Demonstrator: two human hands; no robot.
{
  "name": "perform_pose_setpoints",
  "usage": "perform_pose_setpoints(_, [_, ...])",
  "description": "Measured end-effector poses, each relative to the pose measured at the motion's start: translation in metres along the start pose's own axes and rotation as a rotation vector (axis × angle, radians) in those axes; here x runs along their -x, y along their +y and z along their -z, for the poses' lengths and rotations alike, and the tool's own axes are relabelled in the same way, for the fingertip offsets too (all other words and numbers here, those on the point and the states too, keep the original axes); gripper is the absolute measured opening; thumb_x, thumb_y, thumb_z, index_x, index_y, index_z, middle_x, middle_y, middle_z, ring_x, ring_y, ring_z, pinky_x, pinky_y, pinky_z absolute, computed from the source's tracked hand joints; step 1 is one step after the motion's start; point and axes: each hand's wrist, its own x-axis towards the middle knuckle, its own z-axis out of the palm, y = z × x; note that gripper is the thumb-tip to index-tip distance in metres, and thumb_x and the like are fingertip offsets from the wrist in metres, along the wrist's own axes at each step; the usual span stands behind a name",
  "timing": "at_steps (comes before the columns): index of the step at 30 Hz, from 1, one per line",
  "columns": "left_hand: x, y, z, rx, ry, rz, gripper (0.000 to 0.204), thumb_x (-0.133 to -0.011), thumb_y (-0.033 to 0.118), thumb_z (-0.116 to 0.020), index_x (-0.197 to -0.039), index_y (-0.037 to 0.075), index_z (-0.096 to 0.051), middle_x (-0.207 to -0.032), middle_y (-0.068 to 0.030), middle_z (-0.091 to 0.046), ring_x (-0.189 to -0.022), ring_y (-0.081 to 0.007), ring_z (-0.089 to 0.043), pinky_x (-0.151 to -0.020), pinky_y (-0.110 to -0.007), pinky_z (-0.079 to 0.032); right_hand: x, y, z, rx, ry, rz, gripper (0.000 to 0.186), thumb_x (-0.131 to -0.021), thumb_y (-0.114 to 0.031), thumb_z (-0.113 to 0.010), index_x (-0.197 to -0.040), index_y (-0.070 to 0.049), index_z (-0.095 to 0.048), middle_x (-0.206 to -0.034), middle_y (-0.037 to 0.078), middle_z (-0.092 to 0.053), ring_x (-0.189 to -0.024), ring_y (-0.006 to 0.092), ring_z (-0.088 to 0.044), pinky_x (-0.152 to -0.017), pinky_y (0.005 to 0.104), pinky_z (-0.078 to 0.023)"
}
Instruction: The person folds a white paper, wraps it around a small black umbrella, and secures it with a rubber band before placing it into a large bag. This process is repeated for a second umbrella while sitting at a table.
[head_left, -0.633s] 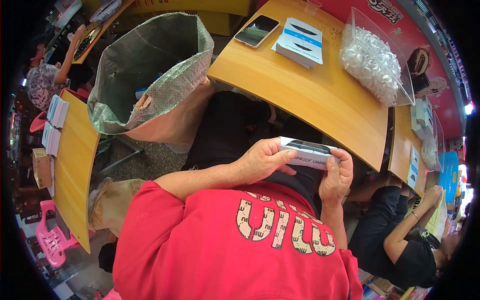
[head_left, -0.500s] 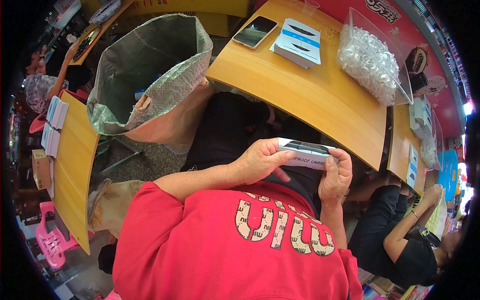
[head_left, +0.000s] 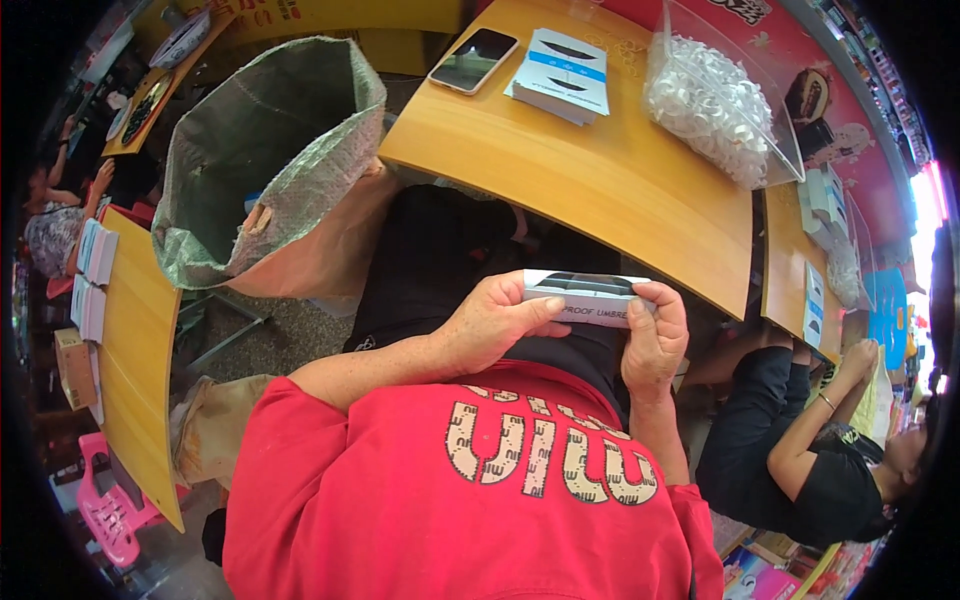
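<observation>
Above my lap I hold a long, narrow white-and-grey printed box (head_left: 590, 312) with a dark umbrella picture on its upper face. My left hand (head_left: 500, 318) grips its left end, thumb along the front side. My right hand (head_left: 655, 330) pinches the right end between thumb and fingers. The box lies level, and its inside cannot be seen. On the wooden table (head_left: 560, 185) beyond sits a stack of flat printed cards (head_left: 563, 78) with a blue band. Beside it lies a phone (head_left: 474, 60). A clear plastic bin (head_left: 785, 150) holds many white curled strips (head_left: 710, 105).
Left of my knees stands a large open woven sack (head_left: 265, 170). A second wooden table (head_left: 140, 350) at the left bears card stacks (head_left: 90, 300) and a small carton (head_left: 75, 368). A pink plastic stool (head_left: 110, 505) stands below. At the right sits another person (head_left: 800, 450).
The view has shifted slightly, so the table and sack appear further left. Both hands keep their grip on the box, with little change in finger position.
</observation>
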Motion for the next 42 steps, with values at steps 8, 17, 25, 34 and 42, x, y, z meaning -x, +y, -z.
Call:
perform_pose_setpoints(8, [-0.003, -0.004, 0.004, -0.048, 0.057, -0.003, 0.024, -0.084, 0.011, -0.048, -0.104, 0.000, -0.049, -0.101, -0.0111, -0.055, -0.092, -0.0179, -0.053, -0.076, -0.031, -0.048, 0.001, -0.002, -0.004, 0.050, -0.017, 0.031, 0.015, -0.081, -0.001, -0.047, -0.096, -0.001, -0.048, -0.091, 0.003, -0.050, -0.082, 0.0075, -0.046, -0.074, 0.0202, -0.038])
perform_pose_setpoints(17, [-0.007, 0.015, 0.019, -0.080, 0.084, -0.020, 0.020, -0.082, 0.011, -0.051, -0.099, -0.001, -0.052, -0.094, -0.0093, -0.057, -0.084, -0.0162, -0.055, -0.070, -0.029, -0.050, -0.009, -0.014, 0.006, -0.082, -0.141, -0.016, 0.022, -0.082, -0.004, -0.048, -0.104, -0.001, -0.047, -0.091, 0.006, -0.053, -0.082, 0.0092, -0.048, -0.076, 0.0211, -0.038])
perform_pose_setpoints(25, [-0.004, 0.040, 0.037, -0.120, -0.022, 0.085, 0.019, -0.079, 0.010, -0.055, -0.095, -0.001, -0.052, -0.091, -0.0118, -0.057, -0.082, -0.0204, -0.057, -0.066, -0.031, -0.052, -0.037, -0.060, 0.021, 0.596, -0.600, 0.285, 0.013, -0.070, -0.001, -0.060, -0.083, -0.003, -0.062, -0.075, 0.006, -0.057, -0.071, 0.0166, -0.053, -0.062, 0.0249, -0.043])
perform_pose_setpoints(34, [-0.006, 0.047, 0.036, -0.116, -0.075, 0.142, 0.020, -0.079, 0.010, -0.055, -0.094, -0.003, -0.053, -0.089, -0.0139, -0.058, -0.081, -0.0222, -0.058, -0.064, -0.032, -0.053, -0.042, -0.073, 0.011, 0.687, -0.754, 0.395, 0.017, -0.066, -0.006, -0.066, -0.083, -0.008, -0.064, -0.068, 0.004, -0.055, -0.064, 0.0176, -0.051, -0.058, 0.0267, -0.040])
perform_pose_setpoints(42, [-0.009, 0.046, 0.041, -0.066, -0.122, 0.183, 0.018, -0.078, 0.009, -0.055, -0.093, -0.003, -0.054, -0.088, -0.0147, -0.058, -0.080, -0.0231, -0.058, -0.063, -0.032, -0.053, -0.050, -0.076, 0.007, 0.662, -0.902, 0.411, 0.016, -0.065, -0.008, -0.067, -0.081, -0.008, -0.065, -0.067, 0.002, -0.058, -0.061, 0.0155, -0.050, -0.055, 0.0263, -0.038])
